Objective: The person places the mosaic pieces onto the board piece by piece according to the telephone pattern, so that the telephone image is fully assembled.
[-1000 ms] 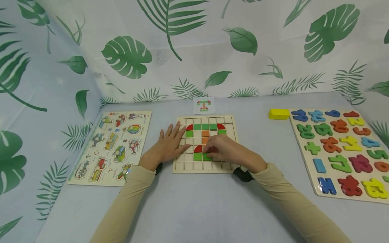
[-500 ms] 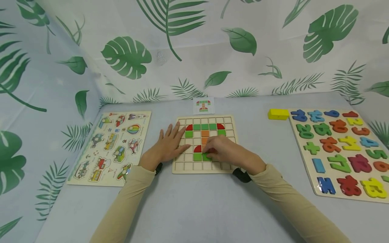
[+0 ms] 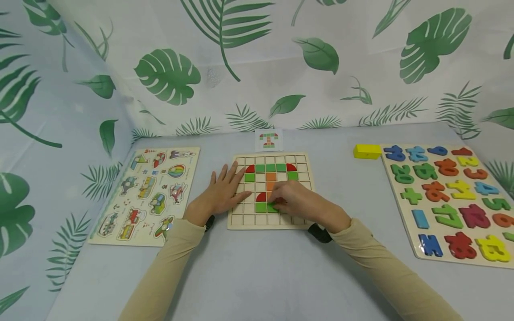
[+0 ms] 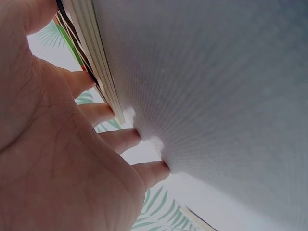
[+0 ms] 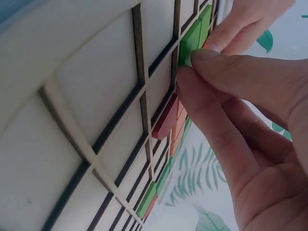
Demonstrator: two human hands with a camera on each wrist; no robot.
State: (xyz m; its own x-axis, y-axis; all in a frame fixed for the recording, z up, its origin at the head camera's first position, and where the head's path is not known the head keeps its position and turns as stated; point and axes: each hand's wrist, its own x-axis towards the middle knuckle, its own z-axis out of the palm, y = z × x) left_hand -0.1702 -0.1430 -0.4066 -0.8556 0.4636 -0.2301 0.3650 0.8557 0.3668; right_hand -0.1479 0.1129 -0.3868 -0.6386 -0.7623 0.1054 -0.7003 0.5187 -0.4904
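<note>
A wooden grid board (image 3: 250, 220) bears green and orange square tiles and red quarter-round tiles. My left hand (image 3: 218, 191) lies spread along its left side; in the left wrist view, straight fingers (image 4: 120, 140) reach past the board's edge (image 4: 103, 62). The thumb and index fingertip of my right hand (image 3: 295, 198) pinch a green square tile (image 5: 191, 41) in the lower part of the pattern. Beside it, a red quarter-round tile (image 5: 166, 118) shows in the right wrist view but is hidden by the hand from the head view. Another red quarter-round tile (image 3: 261, 196) lies left of the fingers.
Behind the board lies a pattern card (image 3: 259, 145) printed with a similar tile figure. A picture puzzle board (image 3: 160, 238) is at the left. At the right are a number puzzle board (image 3: 405, 223) and a yellow block (image 3: 367, 151).
My right hand shifts very slightly, staying at the green tile. The left hand keeps its place on the board's edge.
</note>
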